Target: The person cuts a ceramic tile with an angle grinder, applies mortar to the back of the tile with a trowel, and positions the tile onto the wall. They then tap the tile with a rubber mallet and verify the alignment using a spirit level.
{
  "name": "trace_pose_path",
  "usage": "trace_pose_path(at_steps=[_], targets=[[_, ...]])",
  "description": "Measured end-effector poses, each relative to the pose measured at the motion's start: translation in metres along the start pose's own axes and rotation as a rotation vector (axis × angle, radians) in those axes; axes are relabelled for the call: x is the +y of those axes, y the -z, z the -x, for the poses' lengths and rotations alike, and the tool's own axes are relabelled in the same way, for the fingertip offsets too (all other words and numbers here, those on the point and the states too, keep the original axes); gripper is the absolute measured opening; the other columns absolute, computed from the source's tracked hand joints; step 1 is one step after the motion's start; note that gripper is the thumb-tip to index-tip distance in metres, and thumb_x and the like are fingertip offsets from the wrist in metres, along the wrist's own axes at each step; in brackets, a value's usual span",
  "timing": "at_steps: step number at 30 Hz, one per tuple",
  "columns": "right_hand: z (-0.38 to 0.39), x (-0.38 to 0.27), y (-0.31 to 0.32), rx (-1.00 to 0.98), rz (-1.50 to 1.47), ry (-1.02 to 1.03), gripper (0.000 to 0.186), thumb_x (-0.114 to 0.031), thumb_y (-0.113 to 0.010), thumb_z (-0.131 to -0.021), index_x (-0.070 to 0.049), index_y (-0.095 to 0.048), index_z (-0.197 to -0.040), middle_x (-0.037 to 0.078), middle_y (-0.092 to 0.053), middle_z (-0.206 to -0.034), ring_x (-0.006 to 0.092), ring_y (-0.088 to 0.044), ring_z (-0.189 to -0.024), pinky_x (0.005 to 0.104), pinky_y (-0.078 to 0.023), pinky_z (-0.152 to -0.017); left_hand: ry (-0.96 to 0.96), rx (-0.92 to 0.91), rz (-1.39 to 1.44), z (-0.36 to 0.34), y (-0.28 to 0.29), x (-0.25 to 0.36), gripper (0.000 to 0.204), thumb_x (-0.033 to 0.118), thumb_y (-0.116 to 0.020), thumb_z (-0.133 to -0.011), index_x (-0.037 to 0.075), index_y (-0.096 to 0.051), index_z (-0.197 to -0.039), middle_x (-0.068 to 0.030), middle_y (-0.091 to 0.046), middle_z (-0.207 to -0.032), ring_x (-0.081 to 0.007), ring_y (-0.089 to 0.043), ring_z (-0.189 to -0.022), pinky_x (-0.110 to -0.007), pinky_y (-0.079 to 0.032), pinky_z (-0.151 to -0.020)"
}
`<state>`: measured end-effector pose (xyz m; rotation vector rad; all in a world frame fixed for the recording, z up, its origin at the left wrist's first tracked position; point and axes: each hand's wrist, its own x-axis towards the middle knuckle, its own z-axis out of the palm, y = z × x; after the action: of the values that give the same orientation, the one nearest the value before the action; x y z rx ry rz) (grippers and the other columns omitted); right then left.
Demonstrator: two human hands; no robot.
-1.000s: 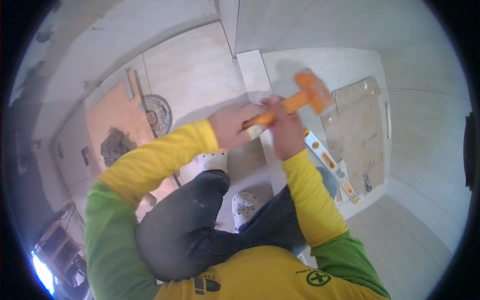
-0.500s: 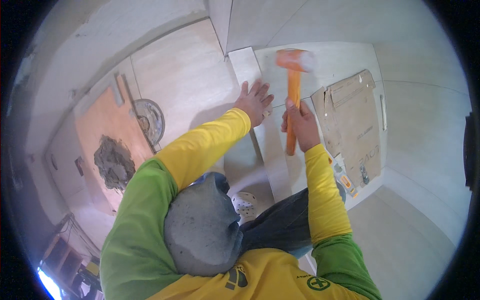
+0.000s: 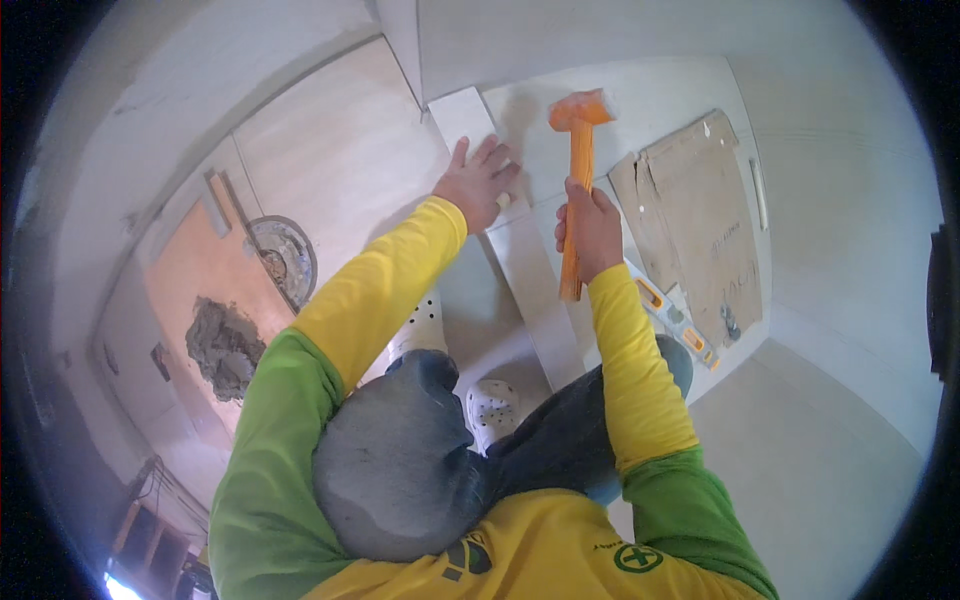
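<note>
My left hand [image 3: 478,185] lies with fingers spread on a long, narrow, pale tile strip [image 3: 535,295], near its far end. A small pale bit beside its thumb is too small to name. To the right, my right hand [image 3: 594,232] is wrapped round the wooden handle of an orange-headed mallet [image 3: 581,150]. The mallet's head points away from me, over the large pale floor tiles [image 3: 650,92] right of the strip; its exact height above them I cannot tell.
A brown cardboard sheet [image 3: 700,200] and a white-and-orange spirit level [image 3: 680,322] lie on the right. Grey mortar [image 3: 222,350] sits on an orange-brown board [image 3: 185,270] at left, near a round, dirty pan-like thing [image 3: 290,262]. Walls rise behind. My shoes stand beside the strip.
The view has shifted slightly. The mallet, blurred at its head before, now shows sharply with its head tilted differently. My left hand stays spread on the tile strip.
</note>
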<state>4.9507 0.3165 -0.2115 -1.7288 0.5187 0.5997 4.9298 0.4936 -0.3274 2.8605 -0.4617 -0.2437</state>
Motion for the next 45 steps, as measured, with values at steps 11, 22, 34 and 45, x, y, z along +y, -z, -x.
trace_pose_path(at_steps=[11, 22, 34, 45], targets=[[-0.005, -0.005, 0.025, 0.034, -0.136, -0.019, 0.025, -0.028, -0.062, -0.091, -0.006, -0.052, -0.095, 0.004, -0.052, -0.074, 0.0124, -0.051, -0.053, 0.0282, -0.043, -0.045, 0.001, -0.017, -0.040, -0.003, 0.002, -0.003, 0.056, 0.037, -0.048, -0.095, 0.017, -0.037, -0.146, -0.0029, -0.029, -0.155, -0.0236, -0.018, -0.146, -0.056, -0.016, -0.116], [0.006, -0.004, 0.018, -0.002, 0.027, 0.042, 0.023, -0.026, -0.062, -0.091, -0.005, -0.054, -0.092, 0.003, -0.054, -0.075, 0.0103, -0.052, -0.054, 0.0266, -0.043, -0.046, -0.008, 0.008, -0.101, 0.000, -0.004, -0.005, 0.057, 0.039, -0.045, -0.097, 0.017, -0.034, -0.148, -0.0028, -0.026, -0.157, -0.0244, -0.019, -0.146, -0.056, -0.014, -0.117], [0.002, -0.003, 0.007, -0.052, 0.114, 0.106, 0.028, -0.029, -0.062, -0.091, -0.003, -0.055, -0.098, 0.003, -0.055, -0.076, 0.0105, -0.052, -0.054, 0.0255, -0.043, -0.048, 0.033, -0.062, -0.084, 0.000, -0.001, -0.003, 0.056, 0.037, -0.041, -0.098, 0.016, -0.032, -0.149, -0.0013, -0.022, -0.158, -0.0224, -0.013, -0.148, -0.055, -0.008, -0.119], [-0.032, 0.047, -0.001, -0.092, 0.599, 0.231, 0.054, -0.051, -0.051, -0.096, 0.000, -0.061, -0.109, 0.018, -0.064, -0.082, 0.0331, -0.062, -0.076, 0.0406, -0.049, -0.073, 0.022, -0.007, -0.020, 0.002, 0.001, -0.003, 0.058, 0.036, -0.044, -0.096, 0.013, -0.035, -0.148, -0.0039, -0.027, -0.156, -0.0234, -0.014, -0.148, -0.057, -0.010, -0.118]])
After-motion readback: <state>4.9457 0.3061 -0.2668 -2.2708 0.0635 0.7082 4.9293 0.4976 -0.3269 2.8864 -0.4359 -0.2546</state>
